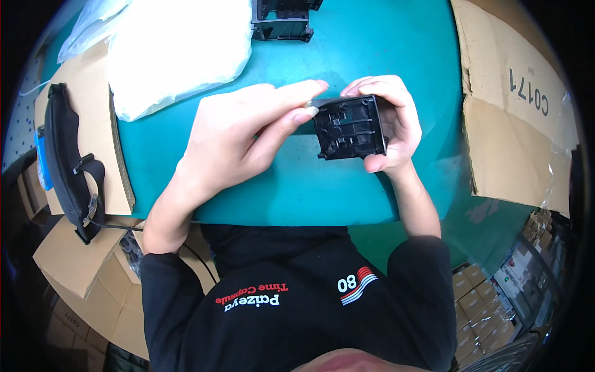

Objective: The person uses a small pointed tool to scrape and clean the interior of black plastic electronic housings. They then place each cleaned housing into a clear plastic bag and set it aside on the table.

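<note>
My right hand (401,121) is wrapped round the right side of a black plastic housing (350,129). It is a boxy frame with ribs, slots and small openings, held tilted above the green table (297,192). At the housing's upper left corner, my left hand (238,133) has its thumb and forefinger pinched together. Whether anything small sits between those fingertips, I cannot make out. Farther off, a similar black plastic part (282,28) lies on the table, partly cut off by the top of the head view.
White plastic bags (180,56) lie at the far left of the table. A large cardboard box (517,111) stands along the right edge. On the left, a black strap pouch (67,161) hangs over cardboard (114,155). An open carton (93,260) sits below it.
</note>
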A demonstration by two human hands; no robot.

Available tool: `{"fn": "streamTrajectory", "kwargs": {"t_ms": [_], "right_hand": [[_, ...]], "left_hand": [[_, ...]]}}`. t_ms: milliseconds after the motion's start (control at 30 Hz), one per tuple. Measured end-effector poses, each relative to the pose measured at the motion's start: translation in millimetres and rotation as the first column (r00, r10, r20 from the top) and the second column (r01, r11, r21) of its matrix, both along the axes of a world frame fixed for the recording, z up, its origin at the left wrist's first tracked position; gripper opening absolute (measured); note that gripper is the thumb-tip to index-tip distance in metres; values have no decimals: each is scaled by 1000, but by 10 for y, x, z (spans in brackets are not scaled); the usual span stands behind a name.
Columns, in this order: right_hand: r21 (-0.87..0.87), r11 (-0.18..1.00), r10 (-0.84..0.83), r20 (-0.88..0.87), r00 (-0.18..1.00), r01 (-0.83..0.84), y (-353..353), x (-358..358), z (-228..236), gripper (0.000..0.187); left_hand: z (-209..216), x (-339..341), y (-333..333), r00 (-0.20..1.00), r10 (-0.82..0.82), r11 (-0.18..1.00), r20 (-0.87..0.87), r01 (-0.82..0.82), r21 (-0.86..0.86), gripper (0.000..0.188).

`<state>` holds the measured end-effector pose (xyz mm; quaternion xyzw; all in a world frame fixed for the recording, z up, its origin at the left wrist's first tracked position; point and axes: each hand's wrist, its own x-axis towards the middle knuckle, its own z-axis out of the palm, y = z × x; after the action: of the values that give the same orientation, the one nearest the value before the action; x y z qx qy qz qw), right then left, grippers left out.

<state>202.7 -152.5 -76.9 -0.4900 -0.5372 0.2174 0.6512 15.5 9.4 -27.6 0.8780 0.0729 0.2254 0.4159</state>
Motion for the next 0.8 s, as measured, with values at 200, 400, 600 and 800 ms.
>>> {"fn": "streamTrajectory", "kwargs": {"t_ms": [200,400,600,800], "right_hand": [[195,968,-222,368,903,158,49,37,36,92],[186,972,-222,532,817,142,17,83,90,97],[226,963,-259,612,748,148,40,92,111,93],[228,963,-262,658,706,145,60,73,126,85]], "left_hand": [[136,-65,-18,997,64,983,-48,-55,176,29],[142,-89,-36,997,49,981,-58,-37,192,27],[149,-88,-41,993,72,980,-90,-53,194,22],[172,-94,-39,989,82,975,-121,-55,215,18]]}}
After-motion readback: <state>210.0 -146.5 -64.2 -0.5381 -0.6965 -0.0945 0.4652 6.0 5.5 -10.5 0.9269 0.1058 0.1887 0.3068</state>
